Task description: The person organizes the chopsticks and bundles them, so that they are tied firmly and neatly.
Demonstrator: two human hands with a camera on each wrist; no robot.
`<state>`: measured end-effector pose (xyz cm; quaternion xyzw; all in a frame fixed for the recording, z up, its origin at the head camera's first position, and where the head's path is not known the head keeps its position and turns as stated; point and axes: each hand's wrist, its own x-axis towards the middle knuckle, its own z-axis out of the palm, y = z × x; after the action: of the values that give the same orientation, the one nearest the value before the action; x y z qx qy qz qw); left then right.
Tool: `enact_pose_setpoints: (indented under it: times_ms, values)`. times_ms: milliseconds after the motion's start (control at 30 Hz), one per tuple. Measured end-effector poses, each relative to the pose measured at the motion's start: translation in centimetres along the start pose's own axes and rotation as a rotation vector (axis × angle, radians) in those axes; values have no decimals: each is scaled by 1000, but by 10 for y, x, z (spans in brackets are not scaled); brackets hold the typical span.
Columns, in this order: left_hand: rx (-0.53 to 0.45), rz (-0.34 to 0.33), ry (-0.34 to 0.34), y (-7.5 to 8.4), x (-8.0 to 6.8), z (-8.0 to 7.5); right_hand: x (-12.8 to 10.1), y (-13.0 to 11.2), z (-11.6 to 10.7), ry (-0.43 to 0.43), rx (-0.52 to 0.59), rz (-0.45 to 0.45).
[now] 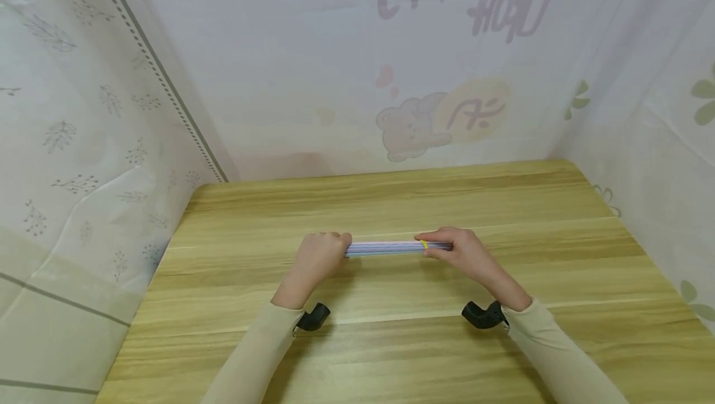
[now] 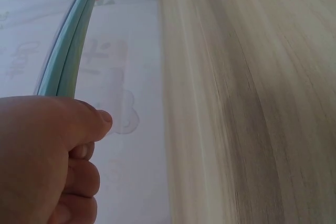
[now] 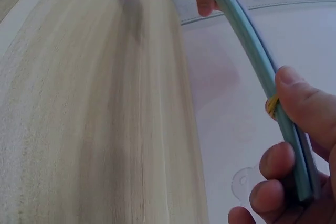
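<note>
Above the middle of the counter (image 1: 391, 305), seen from the head, the left hand (image 1: 319, 258) and right hand (image 1: 455, 249) each grip one end of a bundle of thin strips (image 1: 385, 247). From the left wrist, curled fingers (image 2: 79, 171) close around its bluish-green end. From the right wrist, a yellow band (image 3: 271, 106) circles the bundle by the thumb.

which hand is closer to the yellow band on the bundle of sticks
Right. The right hand grips the bundle of sticks right at the yellow band; the left hand holds the opposite end, away from it.
</note>
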<state>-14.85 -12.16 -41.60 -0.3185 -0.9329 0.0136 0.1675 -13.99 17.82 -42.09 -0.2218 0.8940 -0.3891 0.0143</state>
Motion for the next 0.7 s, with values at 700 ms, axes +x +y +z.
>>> enact_pose_setpoints:
  times_ms: [700]
  values:
    - [10,11,-5,0,2,4,2,-6,-7,-89,-180,-77]
